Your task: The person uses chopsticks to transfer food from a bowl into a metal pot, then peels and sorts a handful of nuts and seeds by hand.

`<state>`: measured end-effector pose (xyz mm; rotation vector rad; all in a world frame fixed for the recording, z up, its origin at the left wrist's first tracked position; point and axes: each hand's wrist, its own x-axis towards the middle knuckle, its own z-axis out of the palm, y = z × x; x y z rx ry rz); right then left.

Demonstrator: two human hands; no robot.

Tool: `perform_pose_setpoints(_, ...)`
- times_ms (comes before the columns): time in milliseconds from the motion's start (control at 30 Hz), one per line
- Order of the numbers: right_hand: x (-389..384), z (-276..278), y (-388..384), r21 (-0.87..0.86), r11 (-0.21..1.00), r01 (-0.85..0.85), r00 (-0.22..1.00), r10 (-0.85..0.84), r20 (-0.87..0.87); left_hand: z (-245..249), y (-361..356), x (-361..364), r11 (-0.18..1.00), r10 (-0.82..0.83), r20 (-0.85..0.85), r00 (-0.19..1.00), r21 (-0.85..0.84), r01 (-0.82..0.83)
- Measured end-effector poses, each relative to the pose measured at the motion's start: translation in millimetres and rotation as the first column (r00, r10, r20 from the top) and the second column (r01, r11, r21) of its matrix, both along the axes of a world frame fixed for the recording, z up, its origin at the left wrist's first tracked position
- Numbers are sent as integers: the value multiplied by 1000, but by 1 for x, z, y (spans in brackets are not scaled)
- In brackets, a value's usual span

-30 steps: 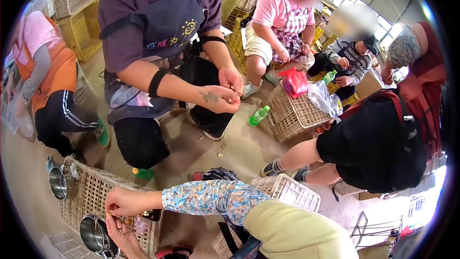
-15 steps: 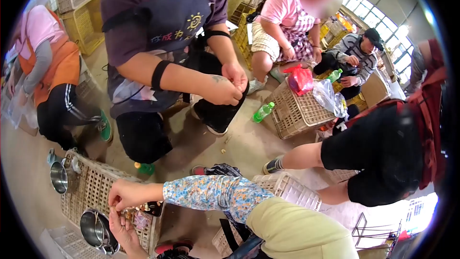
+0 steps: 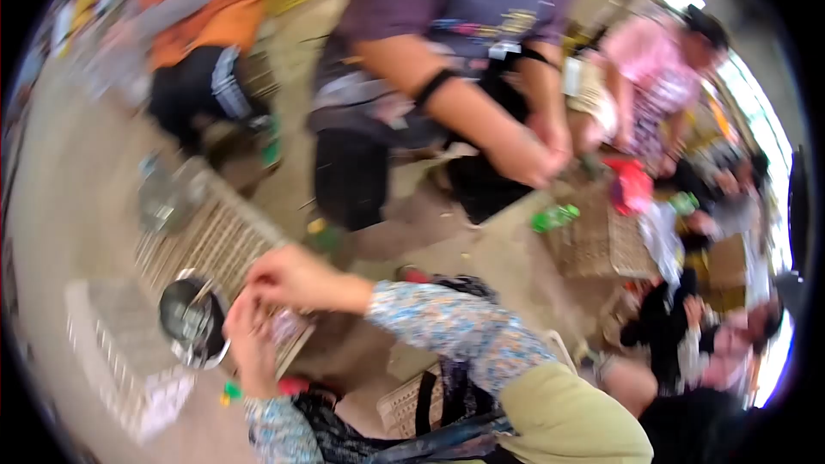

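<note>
My right hand [image 3: 302,279], in a blue floral sleeve, reaches over an upturned plastic crate [image 3: 219,236] with its fingers pinched together. Close below it, the raised fingers of my left hand [image 3: 249,335] are also closed and meet the right fingertips. Whatever lies between them is too small and blurred to make out. A steel pot [image 3: 193,322] with a dark inside stands beside my left hand, something thin lying across its rim. Small blurred pieces [image 3: 288,326] rest on the crate behind my fingers. A second shiny vessel [image 3: 168,202] sits at the crate's far end.
Opposite me sits a person in a dark apron [image 3: 490,9]; another in an orange apron [image 3: 232,13] is at upper left. Green bottles [image 3: 556,218] and a crate [image 3: 601,245] bearing a red bag [image 3: 632,186] stand to the right. A pale crate [image 3: 129,352] lies at lower left.
The view has swung, so the scene sits further right and is blurred. My hands remain together by the pot. The standing person in black shorts has left the right side of view.
</note>
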<state>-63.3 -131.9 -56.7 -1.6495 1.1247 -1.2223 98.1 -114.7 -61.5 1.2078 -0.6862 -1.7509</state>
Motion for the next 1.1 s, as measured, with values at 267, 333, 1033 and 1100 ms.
perform_pose_setpoints(267, -6, 15, 0, 92, 994, -62, 997, 59, 42, 11, -3, -11, 996, 84, -57, 995, 24, -83)
perform_pose_setpoints(333, -6, 15, -1, 85, 993, -82, 996, 80, 28, 10, -3, -9, 996, 89, -59, 994, 16, -89)
perform_pose_setpoints(1033, -2, 23, -1, 396, 918, -20, 999, 2, 46, 10, -1, -6, 976, 91, 290, 953, -217, -27)
perform_pose_setpoints(1100, -2, 21, -1, 395, 918, -35, 998, 13, 57, 10, -1, -5, 983, 71, 286, 956, -185, -18)
